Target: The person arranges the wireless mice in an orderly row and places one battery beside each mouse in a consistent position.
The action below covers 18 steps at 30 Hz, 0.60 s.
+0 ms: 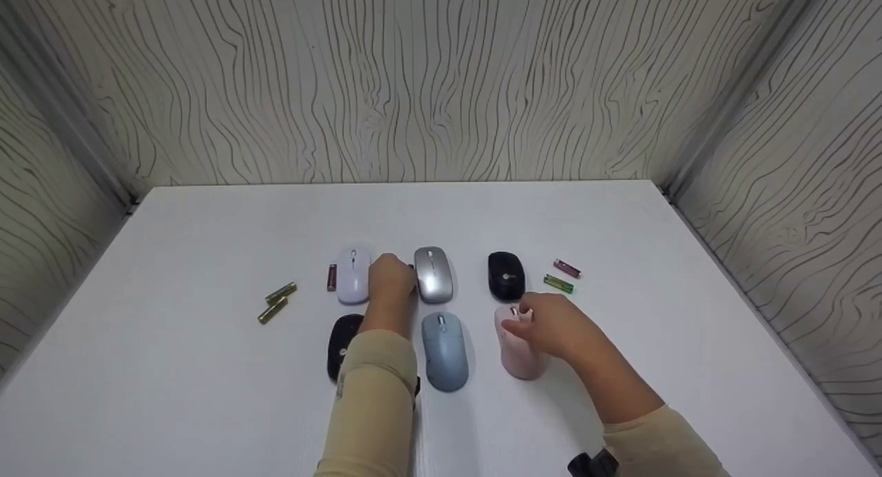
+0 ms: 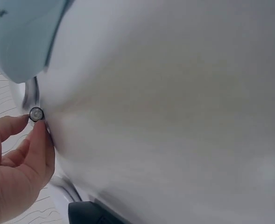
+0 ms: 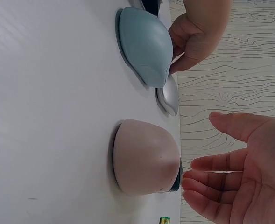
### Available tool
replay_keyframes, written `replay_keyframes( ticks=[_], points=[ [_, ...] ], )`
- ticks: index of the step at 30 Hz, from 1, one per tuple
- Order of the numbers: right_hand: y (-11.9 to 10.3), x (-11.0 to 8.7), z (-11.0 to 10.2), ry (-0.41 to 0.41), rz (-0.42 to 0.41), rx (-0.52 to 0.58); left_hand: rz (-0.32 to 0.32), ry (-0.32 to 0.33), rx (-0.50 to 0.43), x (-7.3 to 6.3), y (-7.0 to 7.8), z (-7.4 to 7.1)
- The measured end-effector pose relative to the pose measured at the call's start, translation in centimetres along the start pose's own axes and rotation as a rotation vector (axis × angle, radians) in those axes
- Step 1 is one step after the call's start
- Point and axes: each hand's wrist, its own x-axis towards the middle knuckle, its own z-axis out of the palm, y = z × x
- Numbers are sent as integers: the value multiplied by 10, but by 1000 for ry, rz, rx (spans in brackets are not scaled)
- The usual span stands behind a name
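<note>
My left hand (image 1: 391, 277) is between the lilac mouse (image 1: 353, 277) and the silver mouse (image 1: 435, 276). In the left wrist view its thumb and fingertips pinch a small battery (image 2: 36, 114), seen end-on. My right hand (image 1: 559, 327) hovers at the pink mouse (image 1: 521, 356), overlapping its front in the head view. The right wrist view shows that hand (image 3: 244, 172) with fingers spread and loosely bent, nothing between them. Nearby, a light blue mouse (image 1: 445, 353) lies between the two forearms, and a black mouse (image 1: 506, 276) sits just beyond the pink one.
Another black mouse (image 1: 342, 342) is partly covered by the left forearm. Two gold batteries (image 1: 273, 309) lie at the left, and a dark red battery (image 1: 332, 277) beside the lilac mouse. At the right lie a dark red battery (image 1: 567, 268) and a green battery (image 1: 558, 283). Patterned panels (image 1: 413, 84) enclose the white table.
</note>
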Motion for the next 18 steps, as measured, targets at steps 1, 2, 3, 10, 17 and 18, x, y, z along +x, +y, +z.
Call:
replay_keyframes(
  ticks=[1, 2, 3, 10, 17, 18],
  points=[
    [0, 0, 0, -1, -1, 1, 1, -6, -4, 0, 0, 0],
    [0, 0, 0, -2, 0, 3, 4, -12, -1, 0, 0, 0],
    [0, 0, 0, 2, -5, 5, 9, -16, -4, 0, 0, 0],
    [0, 0, 1, 9, -19, 12, 20, -16, -12, -2, 0, -1],
    [-2, 0, -1, -1, -12, 7, 30, -1, 8, -5, 0, -5],
    [-2, 1, -1, 0, -14, 4, 31, -5, 12, -5, 0, -6]
  ],
)
